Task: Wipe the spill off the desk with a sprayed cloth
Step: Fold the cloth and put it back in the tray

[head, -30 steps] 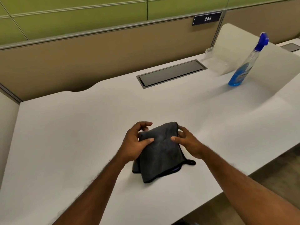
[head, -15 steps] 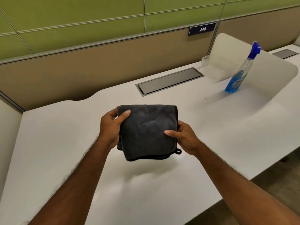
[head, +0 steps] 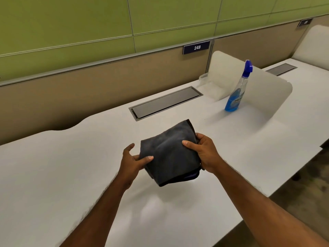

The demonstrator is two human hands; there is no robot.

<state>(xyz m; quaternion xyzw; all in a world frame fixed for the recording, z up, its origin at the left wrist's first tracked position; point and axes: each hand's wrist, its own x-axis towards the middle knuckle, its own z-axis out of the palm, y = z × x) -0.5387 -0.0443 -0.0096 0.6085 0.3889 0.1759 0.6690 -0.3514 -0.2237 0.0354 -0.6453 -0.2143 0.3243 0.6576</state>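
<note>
White and long, the desk (head: 58, 168) runs under a green and tan wall (head: 71, 50). A dark metal flap (head: 165, 102) sits in the desk top, and a small sign (head: 196, 47) on the wall says 248.

Both hands hold a dark gray cloth (head: 168, 154) up in the air, just above the middle of the desk. It is folded into a thick pad. The left hand (head: 130, 162) pinches the near left corner with thumb on top; its first finger sticks up, free. The right hand (head: 204, 154) is closed around the right edge, thumb on top and fingers tucked under.

I think the cloth is soft, light and floppy. It would sag or fall open if held by one corner, so holding two sides looks like a good way to keep it folded.

A spray bottle (head: 235, 93) with blue liquid stands far off to the right, next to a white divider (head: 258, 97). It is well apart from the hands.

I cannot see any spill on the desk. It may be too pale to show on the white top. I also cannot tell if the cloth is wet. A clear box (head: 203, 79) pokes out from behind the divider, mostly hidden.
</note>
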